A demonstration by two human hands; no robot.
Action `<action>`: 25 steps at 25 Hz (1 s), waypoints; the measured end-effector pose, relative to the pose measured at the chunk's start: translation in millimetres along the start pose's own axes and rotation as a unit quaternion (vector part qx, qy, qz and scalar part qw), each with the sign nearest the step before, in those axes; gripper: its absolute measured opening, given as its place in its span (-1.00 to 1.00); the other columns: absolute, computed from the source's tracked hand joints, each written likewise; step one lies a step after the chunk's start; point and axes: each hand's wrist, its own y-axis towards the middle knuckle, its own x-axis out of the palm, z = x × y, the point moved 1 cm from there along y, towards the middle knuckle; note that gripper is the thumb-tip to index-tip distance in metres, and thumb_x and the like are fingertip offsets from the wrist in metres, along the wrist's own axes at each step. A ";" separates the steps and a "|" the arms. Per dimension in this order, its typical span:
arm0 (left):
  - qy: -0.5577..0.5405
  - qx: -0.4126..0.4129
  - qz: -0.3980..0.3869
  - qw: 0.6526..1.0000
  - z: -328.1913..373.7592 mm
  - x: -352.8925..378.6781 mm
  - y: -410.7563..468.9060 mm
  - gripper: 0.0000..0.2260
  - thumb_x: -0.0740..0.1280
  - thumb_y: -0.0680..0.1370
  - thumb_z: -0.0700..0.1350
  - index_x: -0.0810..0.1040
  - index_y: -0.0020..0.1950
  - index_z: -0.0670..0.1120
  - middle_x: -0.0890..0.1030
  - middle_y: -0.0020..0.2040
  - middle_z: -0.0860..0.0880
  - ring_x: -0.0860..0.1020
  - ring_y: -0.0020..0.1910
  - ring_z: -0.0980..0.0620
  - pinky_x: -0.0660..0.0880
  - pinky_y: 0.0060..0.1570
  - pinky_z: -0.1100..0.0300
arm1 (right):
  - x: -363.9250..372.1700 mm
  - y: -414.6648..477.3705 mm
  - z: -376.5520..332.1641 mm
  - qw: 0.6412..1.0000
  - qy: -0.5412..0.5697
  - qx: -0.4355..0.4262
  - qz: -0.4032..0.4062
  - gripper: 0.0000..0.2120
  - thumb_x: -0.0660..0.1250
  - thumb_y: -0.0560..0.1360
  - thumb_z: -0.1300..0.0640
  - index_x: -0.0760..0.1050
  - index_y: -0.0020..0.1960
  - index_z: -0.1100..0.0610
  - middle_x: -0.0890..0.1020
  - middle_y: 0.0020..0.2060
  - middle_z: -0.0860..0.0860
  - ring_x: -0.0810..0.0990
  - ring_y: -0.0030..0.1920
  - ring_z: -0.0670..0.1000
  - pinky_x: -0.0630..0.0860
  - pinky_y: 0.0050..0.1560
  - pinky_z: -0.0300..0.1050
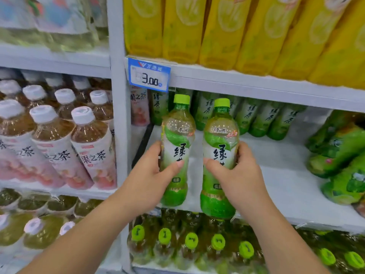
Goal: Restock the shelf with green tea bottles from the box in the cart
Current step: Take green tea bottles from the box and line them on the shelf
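Yellow bottles (237, 32) above, a blue price tag (149, 75) on the rail, pink-labelled bottles (59, 139) at left, our left hand (150, 175) grasping one upright green tea bottle (176, 151), our right hand (237, 175) grasping another green tea bottle (220, 159), both at the near edge of the white shelf (286, 175), more green tea bottles (256, 117) far back, their caps hidden by the rail, box and cart out of view.

Blue price tag (149, 74), yellow bottles (237, 30), pink-labelled bottles (87, 147)

Our bare left hand (150, 175) curls, thumb in front, fingers behind; our bare right hand (235, 173) mirrors it, both forearms reaching forward and up.
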 end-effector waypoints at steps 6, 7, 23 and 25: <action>0.070 0.129 0.030 0.989 -29.3 6.4 30.8 -0.65 0.35 0.61 -0.16 0.42 0.26 0.24 0.58 0.15 0.39 0.52 0.18 0.41 0.45 0.07 0.50 | 18.8 37.5 31.6 0.991 0.029 -0.130 0.010 -0.58 0.54 0.40 0.04 0.39 0.12 -0.18 0.61 -0.09 -0.38 0.61 -0.11 -0.33 0.53 -0.13 -0.26; 0.077 0.144 0.032 0.986 -35.0 6.3 33.6 -0.63 0.35 0.61 -0.17 0.41 0.28 0.23 0.57 0.17 0.41 0.50 0.19 0.43 0.43 0.07 0.54 | 22.6 40.1 37.6 0.987 0.029 -0.156 0.008 -0.54 0.53 0.41 0.03 0.37 0.17 -0.19 0.61 -0.07 -0.36 0.60 -0.07 -0.33 0.54 -0.08 -0.25; 0.250 0.098 0.195 0.943 -72.5 10.2 41.0 -0.65 0.48 0.47 0.12 0.43 0.13 0.09 0.56 0.07 0.10 0.52 0.02 0.12 0.47 -0.08 0.18 | 28.2 59.1 76.2 0.961 -0.142 -0.229 -0.054 -0.65 0.51 0.43 -0.07 0.48 0.16 -0.16 0.63 0.01 -0.25 0.60 0.00 -0.20 0.60 0.05 -0.11; 0.256 0.083 0.215 0.939 -69.0 7.9 51.5 -0.68 0.50 0.48 0.05 0.44 0.10 0.02 0.57 0.05 0.07 0.50 -0.02 0.08 0.40 -0.11 0.18 | 38.1 77.2 73.2 0.963 -0.146 -0.223 -0.049 -0.66 0.52 0.42 -0.07 0.49 0.13 -0.11 0.63 -0.02 -0.22 0.61 -0.03 -0.19 0.61 0.02 -0.11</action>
